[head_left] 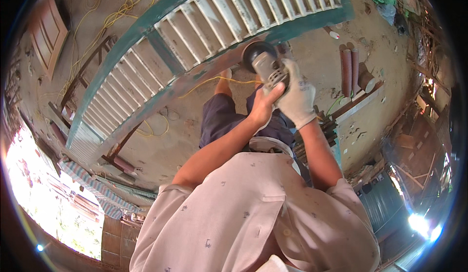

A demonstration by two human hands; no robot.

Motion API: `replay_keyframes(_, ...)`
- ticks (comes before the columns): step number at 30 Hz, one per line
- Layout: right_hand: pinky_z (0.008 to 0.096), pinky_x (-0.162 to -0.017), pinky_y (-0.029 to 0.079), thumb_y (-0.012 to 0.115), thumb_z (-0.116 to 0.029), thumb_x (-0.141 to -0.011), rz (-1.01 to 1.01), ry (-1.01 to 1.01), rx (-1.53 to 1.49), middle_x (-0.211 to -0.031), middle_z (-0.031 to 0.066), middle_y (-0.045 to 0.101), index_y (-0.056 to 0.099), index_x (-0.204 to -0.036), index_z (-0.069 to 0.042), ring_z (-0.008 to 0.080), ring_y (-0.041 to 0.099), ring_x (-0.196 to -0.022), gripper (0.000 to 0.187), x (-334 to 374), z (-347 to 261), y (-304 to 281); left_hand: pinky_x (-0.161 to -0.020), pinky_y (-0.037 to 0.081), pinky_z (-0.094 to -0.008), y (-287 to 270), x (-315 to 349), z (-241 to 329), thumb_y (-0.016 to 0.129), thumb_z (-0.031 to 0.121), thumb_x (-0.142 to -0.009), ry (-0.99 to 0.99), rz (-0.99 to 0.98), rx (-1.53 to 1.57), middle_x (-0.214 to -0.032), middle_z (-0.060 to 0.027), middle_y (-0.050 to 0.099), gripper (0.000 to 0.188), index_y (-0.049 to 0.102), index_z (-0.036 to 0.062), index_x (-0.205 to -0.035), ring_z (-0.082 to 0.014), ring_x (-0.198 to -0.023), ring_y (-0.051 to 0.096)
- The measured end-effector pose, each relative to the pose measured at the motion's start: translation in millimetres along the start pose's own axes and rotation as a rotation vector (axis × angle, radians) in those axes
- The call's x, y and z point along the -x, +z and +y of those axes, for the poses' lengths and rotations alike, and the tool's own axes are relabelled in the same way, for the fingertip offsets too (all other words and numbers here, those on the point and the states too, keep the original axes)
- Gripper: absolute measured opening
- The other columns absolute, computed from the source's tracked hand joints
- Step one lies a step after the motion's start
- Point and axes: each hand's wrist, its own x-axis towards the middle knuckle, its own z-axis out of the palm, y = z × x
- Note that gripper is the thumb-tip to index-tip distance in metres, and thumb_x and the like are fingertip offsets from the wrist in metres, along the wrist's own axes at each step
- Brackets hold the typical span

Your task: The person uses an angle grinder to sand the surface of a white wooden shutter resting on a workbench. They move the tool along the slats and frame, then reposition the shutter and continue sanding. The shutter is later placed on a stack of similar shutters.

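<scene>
Both my hands are closed around an angle grinder (pixel 267 67) with a grey body and a dark round disc (pixel 254 52). My bare left hand (pixel 263 102) grips its rear end, thumb on top. The gloved right hand (pixel 298 96) wraps the body from the right side. The disc lies over the near edge of a long louvered shutter (pixel 161 45); whether it touches the wood cannot be made out. That shutter has a green frame and worn whitish slats. Along its near rail the paint is partly gone, showing brownish wood.
A yellow cord (pixel 209 79) runs from near the grinder under the shutter, and more yellow cable (pixel 129 4) lies coiled at the far left. A panelled wooden door (pixel 48 30) is at the left. Brown rolls (pixel 350 72) and stacked wood strips (pixel 317 140) lie on the right.
</scene>
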Motion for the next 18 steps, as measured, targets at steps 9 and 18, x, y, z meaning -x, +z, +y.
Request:
replay_keyframes(9, 0.0578, -0.078, 0.057, 0.067, -0.039, -0.092, -0.3, -0.231, 0.062, -0.109, 0.0193, 0.073, 0.049, -0.155, -0.02, 0.0431, 0.074, -0.093, 0.069, 35.5, -99.8, 106.1, -0.126, 0.039, -0.0499, -125.7, 96.2, 10.7, 0.055, 0.061, -0.105, 0.073, 0.077, 0.301, -0.156, -0.0199, 0.057, 0.082, 0.041, 0.0044, -0.163, -0.036, -0.144, 0.055)
replay_keyframes(18, 0.0532, -0.083, 0.059, 0.08, -0.034, -0.084, -0.03, -0.104, 0.025, -0.111, 0.0184, 0.077, 0.056, -0.148, -0.017, 0.0423, 0.075, -0.1, 0.071, 20.1, -51.5, 68.9, -0.108, 0.05, -0.0378, -72.9, 39.7, 16.0, 0.074, 0.046, -0.1, 0.089, 0.052, 0.055, -0.132, -0.0116, 0.071, 0.063, 0.064, -0.0001, -0.143, -0.022, -0.118, 0.068)
